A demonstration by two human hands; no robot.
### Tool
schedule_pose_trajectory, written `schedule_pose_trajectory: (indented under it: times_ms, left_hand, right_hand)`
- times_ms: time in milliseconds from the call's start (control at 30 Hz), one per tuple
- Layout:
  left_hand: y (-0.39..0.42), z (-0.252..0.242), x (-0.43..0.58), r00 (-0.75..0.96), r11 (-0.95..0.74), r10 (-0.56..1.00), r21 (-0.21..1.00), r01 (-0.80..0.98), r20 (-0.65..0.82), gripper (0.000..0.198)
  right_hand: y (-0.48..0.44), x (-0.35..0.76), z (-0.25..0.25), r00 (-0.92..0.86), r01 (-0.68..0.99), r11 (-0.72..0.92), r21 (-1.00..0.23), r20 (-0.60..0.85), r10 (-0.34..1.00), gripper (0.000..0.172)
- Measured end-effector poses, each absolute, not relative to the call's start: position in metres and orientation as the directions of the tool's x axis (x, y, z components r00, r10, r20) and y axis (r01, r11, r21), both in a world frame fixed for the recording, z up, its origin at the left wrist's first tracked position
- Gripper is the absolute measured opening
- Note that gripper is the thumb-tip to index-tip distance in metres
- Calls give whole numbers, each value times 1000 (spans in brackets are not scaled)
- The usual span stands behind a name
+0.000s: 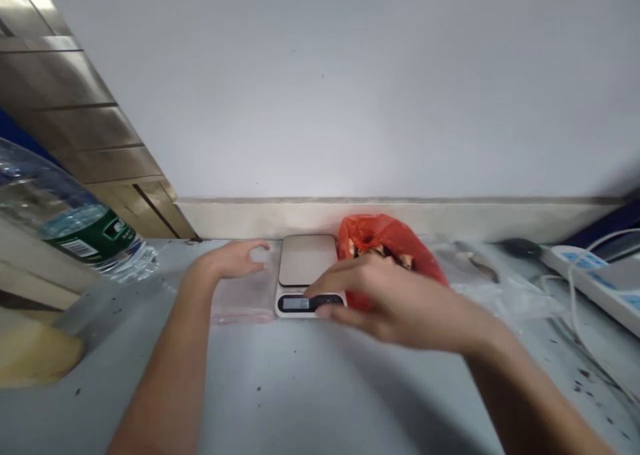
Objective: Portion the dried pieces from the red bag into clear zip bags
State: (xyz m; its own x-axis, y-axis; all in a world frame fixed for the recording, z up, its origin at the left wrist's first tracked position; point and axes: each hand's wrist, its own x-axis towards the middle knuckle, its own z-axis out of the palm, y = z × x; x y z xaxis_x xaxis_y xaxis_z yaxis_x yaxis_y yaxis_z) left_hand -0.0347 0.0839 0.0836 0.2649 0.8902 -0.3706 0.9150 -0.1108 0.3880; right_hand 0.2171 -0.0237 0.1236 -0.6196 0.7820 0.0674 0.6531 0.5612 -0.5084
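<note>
A small digital kitchen scale point(307, 260) with a bare metal plate sits near the wall, its display lit. My right hand point(373, 291) reaches over the scale's front panel, fingers apart, with fingertips at the display and buttons; whether they press cannot be seen. To the left of the scale, my left hand point(233, 258) hovers with thumb and fingers curved apart, holding nothing. Beneath it lies a clear zip bag point(243, 299), flat on the table. An opened red plastic bag point(373, 227) with brown dried pieces inside stands right of the scale, partly hidden by my right hand.
A large water bottle point(90, 231) stands at the left, with a yellowish object point(40, 351) in front of it. Further right are another clear plastic bag point(500, 291), a white power strip point(595, 281) and loose cables. Dark crumbs dot the table point(280, 401). A white wall closes the back.
</note>
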Motion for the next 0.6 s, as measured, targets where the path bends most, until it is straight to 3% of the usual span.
schedule_pose_trajectory:
  times_ms: [67,167,233,300,433,533,600]
  left_hand:
    - [83,94,-28,229,-119,911,313,942,-343,50]
    - [77,108,-5,294,-227,935,303,926,-197,40]
    - [69,115,19,393,-360,919,359,861,-22,36]
    - [58,116,49,486,-503,860,405,763,154,34]
    - [36,102,103,729,-701,661,492,517,176,39]
    - [26,82,127,887,-798,452,488,355,93,39]
    - [25,72,134,913,-811,407,472,345,32,40]
  right_hand:
    - [-21,250,138,-471,726,422,-543,53,880,23]
    - [-13,296,148,-78,852,119,-510,101,992,21]
    - [-7,321,146,219,877,-183,-445,31,975,19]
    - [-3,342,139,400,842,-404,-357,-90,912,15]
    - [0,366,118,426,831,-500,-242,-301,853,19]
    - [2,369,107,411,843,-488,-225,-315,855,25]
    - [5,368,103,420,835,-496,-239,-307,854,28]
